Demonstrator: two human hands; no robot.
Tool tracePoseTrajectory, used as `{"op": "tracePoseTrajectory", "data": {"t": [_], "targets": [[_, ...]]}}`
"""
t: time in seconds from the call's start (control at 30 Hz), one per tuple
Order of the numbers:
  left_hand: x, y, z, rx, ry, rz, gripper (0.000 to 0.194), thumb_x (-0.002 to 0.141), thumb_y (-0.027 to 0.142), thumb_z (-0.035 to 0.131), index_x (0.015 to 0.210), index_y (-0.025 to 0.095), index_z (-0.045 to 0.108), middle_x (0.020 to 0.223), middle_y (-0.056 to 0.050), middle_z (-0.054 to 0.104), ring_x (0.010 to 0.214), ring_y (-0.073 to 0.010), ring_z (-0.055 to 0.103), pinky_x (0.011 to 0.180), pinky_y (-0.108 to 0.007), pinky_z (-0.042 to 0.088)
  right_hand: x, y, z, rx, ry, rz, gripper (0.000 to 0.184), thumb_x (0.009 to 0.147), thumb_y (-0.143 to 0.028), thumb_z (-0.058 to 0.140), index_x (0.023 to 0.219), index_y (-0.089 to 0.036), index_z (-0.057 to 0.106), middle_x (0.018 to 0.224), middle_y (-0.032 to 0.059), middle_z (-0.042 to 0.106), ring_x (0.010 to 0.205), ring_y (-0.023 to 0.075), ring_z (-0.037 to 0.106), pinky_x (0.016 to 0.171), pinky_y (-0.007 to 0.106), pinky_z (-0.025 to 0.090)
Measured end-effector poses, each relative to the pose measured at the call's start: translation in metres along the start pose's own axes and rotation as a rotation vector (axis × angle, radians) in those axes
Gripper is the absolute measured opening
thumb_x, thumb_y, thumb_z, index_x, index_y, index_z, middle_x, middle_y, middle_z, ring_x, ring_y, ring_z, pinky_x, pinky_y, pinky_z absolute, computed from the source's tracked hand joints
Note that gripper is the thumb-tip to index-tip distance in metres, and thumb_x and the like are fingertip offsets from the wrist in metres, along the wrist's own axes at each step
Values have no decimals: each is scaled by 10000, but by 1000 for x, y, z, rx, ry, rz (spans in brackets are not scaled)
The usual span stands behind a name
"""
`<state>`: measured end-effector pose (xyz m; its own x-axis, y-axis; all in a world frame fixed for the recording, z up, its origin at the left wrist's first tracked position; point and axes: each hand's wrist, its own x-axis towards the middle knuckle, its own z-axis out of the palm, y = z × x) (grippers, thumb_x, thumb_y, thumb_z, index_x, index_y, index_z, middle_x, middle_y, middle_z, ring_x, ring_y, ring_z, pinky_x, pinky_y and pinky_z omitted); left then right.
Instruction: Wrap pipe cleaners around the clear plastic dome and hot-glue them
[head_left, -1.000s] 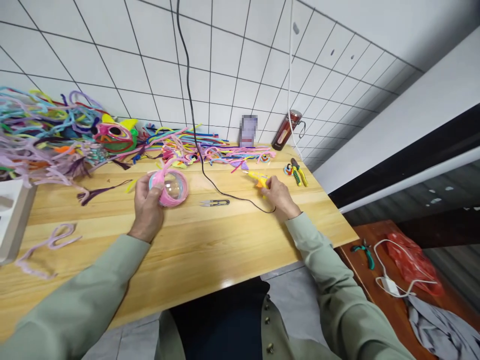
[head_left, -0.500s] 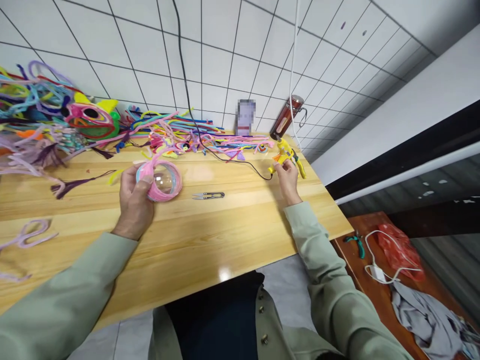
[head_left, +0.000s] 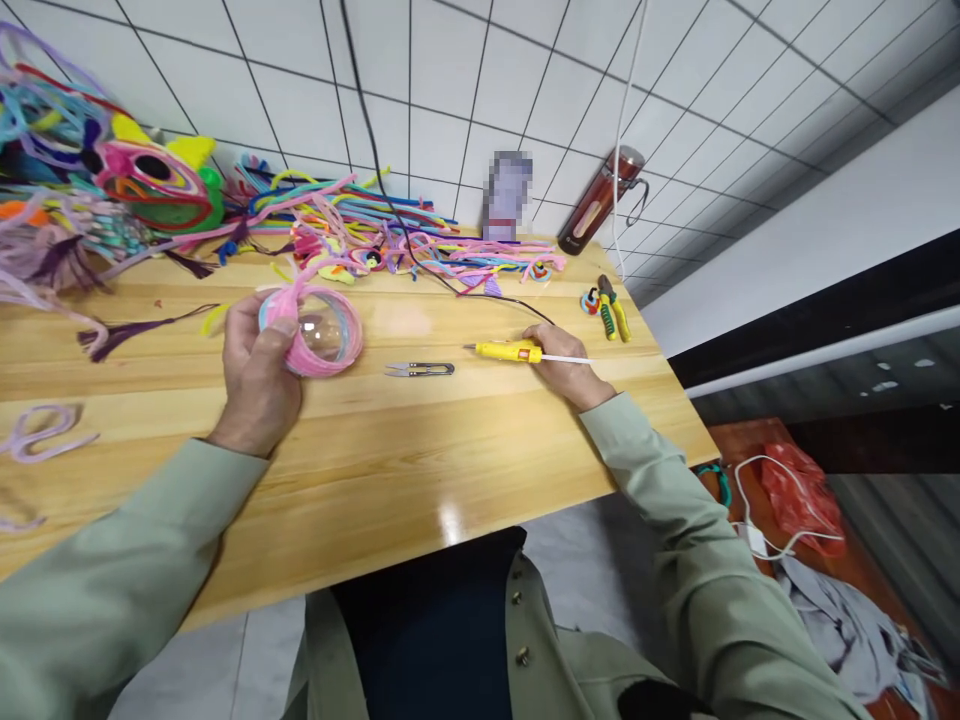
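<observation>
My left hand (head_left: pixel 262 375) is closed on the left side of a round ring wrapped in pink fuzzy pipe cleaner (head_left: pixel 349 340), with some light blue and a clear, shiny middle. My right hand (head_left: pixel 562 360) grips a yellow hot glue gun (head_left: pixel 506 351); its nozzle points left toward the ring, and a white glue stick (head_left: pixel 566 359) sticks out of its back. A black cord runs from near that hand up the wall. Between the two hands a pair of thread snips (head_left: pixel 420 369) lies on the wooden table (head_left: pixel 390 470).
Many coloured pipe cleaners (head_left: pixel 337 210) lie along the wall, with a colourful mask-like piece (head_left: pixel 161 180) at left. A phone (head_left: pixel 508 195) and a brown flask (head_left: pixel 600 200) stand behind. Pliers (head_left: pixel 613 310) lie at right. A red bag (head_left: pixel 802 495) is on a lower surface.
My right hand has lifted the glue gun from beside the pliers and brought it left and nearer, turning its nozzle left. My left hand still holds the pink ring.
</observation>
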<state>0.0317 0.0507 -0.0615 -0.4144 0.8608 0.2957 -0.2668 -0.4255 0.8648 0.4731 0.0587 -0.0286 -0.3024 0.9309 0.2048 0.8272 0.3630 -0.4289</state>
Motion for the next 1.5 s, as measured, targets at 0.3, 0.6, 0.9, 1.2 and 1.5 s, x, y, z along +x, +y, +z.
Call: {"op": "tracePoseTrajectory", "data": {"t": [0.3, 0.6, 0.9, 1.2, 1.5], "targets": [[4, -10, -2, -53, -12, 25, 815, 614, 614, 1107, 1177, 183, 706, 1095, -26, 770, 916, -163, 725, 1010, -381, 662, -17, 29, -1, -151, -3, -320, 369, 1153, -229, 544, 1445, -268, 767, 1420, 154, 814, 1316, 299, 790, 1080, 460, 698], [8, -9, 1, -69, 6, -23, 825, 571, 553, 1138, 1179, 163, 741, 1063, -24, 800, 924, -153, 714, 903, -304, 626, -15, 42, -6, -84, 126, -297, 365, 1126, -215, 548, 1381, -260, 805, 1424, 158, 821, 1347, 288, 788, 1152, 496, 672], [12, -9, 2, -29, -14, -29, 783, 630, 555, 1114, 1199, 169, 740, 1069, -11, 807, 889, -141, 720, 808, -278, 594, -13, 46, -12, -48, 311, -146, 344, 1014, -147, 563, 1188, -226, 849, 1170, 140, 882, 1077, 280, 823, 979, 450, 688], [7, -6, 3, -46, -62, -66, 777, 624, 567, 1125, 1183, 184, 745, 1051, -5, 791, 884, -146, 719, 805, -271, 586, -14, 43, -12, 18, 302, -76, 253, 1050, -284, 637, 1102, -245, 882, 1059, 111, 898, 887, 265, 796, 860, 427, 654], [10, -10, -3, 16, -53, -10, 783, 668, 632, 1080, 1218, 187, 744, 1108, -43, 779, 912, -180, 709, 896, -344, 635, -14, 42, -22, 2, 265, -18, 286, 1073, -301, 606, 1140, -221, 873, 1099, 110, 902, 888, 249, 800, 811, 391, 638]]}}
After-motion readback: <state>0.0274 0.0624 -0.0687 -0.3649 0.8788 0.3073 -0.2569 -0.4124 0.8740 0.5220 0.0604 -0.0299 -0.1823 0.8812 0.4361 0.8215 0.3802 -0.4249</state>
